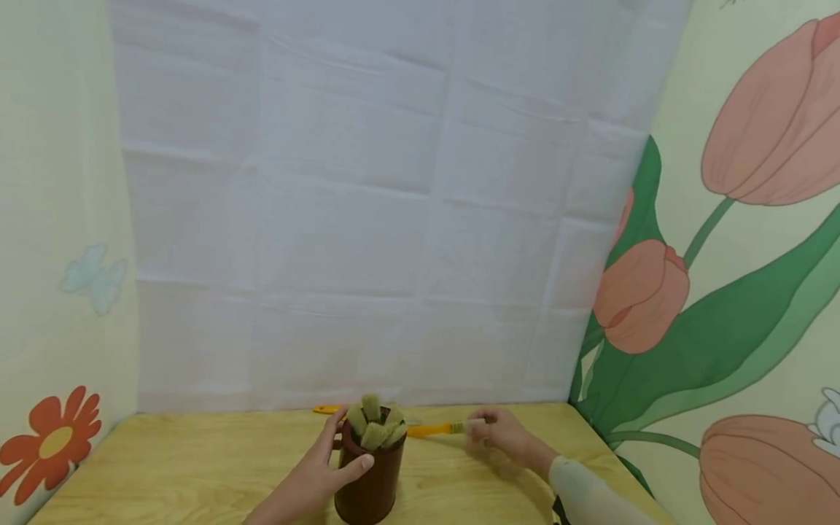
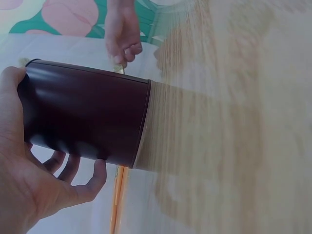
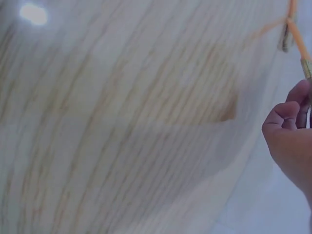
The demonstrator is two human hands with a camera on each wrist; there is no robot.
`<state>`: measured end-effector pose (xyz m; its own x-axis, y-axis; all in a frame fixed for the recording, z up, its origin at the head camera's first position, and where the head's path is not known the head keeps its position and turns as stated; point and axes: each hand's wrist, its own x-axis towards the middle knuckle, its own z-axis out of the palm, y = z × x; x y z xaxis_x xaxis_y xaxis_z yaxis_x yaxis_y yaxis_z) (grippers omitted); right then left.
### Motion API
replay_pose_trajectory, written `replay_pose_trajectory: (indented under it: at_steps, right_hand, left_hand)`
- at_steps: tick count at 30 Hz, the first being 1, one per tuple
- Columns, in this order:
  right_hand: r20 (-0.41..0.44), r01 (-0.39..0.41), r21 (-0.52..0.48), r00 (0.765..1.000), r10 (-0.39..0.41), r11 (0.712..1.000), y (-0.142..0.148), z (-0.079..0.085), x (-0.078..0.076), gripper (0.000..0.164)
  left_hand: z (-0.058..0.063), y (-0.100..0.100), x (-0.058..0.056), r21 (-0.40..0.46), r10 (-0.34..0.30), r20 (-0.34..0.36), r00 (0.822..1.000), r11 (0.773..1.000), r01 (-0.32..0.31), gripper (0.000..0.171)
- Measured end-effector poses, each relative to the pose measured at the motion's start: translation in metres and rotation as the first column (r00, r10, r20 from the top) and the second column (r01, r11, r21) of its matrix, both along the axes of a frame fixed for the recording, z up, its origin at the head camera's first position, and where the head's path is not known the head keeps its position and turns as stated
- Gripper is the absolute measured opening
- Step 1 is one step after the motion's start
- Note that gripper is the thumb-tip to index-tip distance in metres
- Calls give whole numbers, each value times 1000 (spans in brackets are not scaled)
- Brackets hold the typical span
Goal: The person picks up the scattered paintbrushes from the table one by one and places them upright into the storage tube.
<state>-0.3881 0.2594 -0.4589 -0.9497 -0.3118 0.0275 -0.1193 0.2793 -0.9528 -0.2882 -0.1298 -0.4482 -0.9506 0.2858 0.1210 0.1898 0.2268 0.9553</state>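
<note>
My left hand (image 1: 315,470) grips a dark brown mug (image 1: 370,485), its thumb on the near side and its fingers round the far left rim. Several paintbrushes stand in the mug with their pale bristles (image 1: 375,435) upward. My right hand (image 1: 505,435) is to the right of the mug and pinches the bristle end of a paintbrush (image 1: 429,430) with an orange handle. That handle points left, and its end is hidden behind the mug. The left wrist view shows the mug's smooth side (image 2: 83,112) and the right hand (image 2: 124,39) beyond it.
Behind the mug, another orange handle (image 1: 326,409) lies near the back edge of the wooden table (image 1: 216,467). A white sheet (image 1: 354,240) hangs at the back, and walls with painted flowers (image 1: 646,299) stand at both sides.
</note>
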Motion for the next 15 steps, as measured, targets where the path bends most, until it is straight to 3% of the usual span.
replay_pose_trajectory:
  at_steps: [3,8,12,15]
  right_hand:
    - [5,9,-55,1000,-9,998,-4,6,0,30]
    - [-30,-2,-121,1000,-1,993,-12,19,2,14]
    - [-47,18,-186,999,-27,982,-20,29,5,25]
    - [-25,30,-241,999,-37,970,-26,39,12,22]
  left_hand:
    - [0,-2,-2,-2,0,1,1000,1000,0,96]
    - [3,-2,-2,3,10,-3,1000,1000,-10,96]
    - [3,-1,-1,2,11,-6,1000,1000,-11,96]
    - [2,0,0,2,0,-8,1000,1000,0,96]
